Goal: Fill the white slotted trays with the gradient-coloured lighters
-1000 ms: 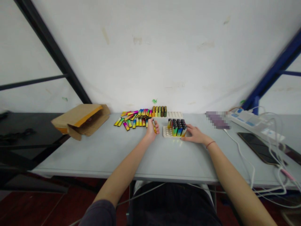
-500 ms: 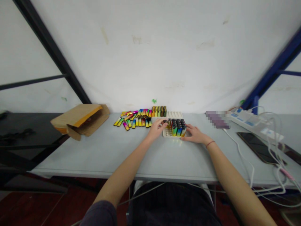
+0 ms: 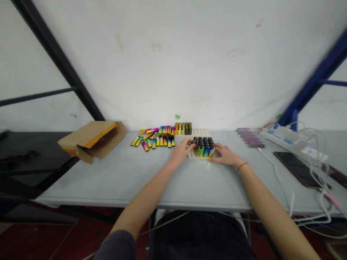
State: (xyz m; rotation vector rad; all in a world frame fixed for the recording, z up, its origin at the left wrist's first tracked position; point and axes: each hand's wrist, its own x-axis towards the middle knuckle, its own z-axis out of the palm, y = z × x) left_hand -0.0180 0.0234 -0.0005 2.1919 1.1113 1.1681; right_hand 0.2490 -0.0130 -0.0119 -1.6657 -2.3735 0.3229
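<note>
My left hand (image 3: 181, 151) is closed on a lighter (image 3: 193, 142), its dark top showing at the fingertips. It holds the lighter at the left part of a white holed tray (image 3: 193, 156). Rows of upright lighters (image 3: 206, 148) with black tops and shiny rainbow bodies fill the tray's right part. At that tray's right end, my right hand (image 3: 225, 156) grips it, thumb along the near edge and fingers against the side. Behind it, a second white tray (image 3: 202, 132) carries several upright yellow-to-dark lighter bodies (image 3: 183, 128) on its left; its right-hand holes show bare.
A loose pile of shiny rainbow lighter bodies (image 3: 157, 137) lies left of the trays. Further left rests an open cardboard box (image 3: 90, 137). On the right are a phone (image 3: 298, 169), a blurred purple item (image 3: 251, 138), a power strip (image 3: 294, 141) and white cables (image 3: 276, 173).
My left hand has moved slightly right, bringing the lighter closer to the standing rows in the near tray. My right hand stays at the tray's right end.
</note>
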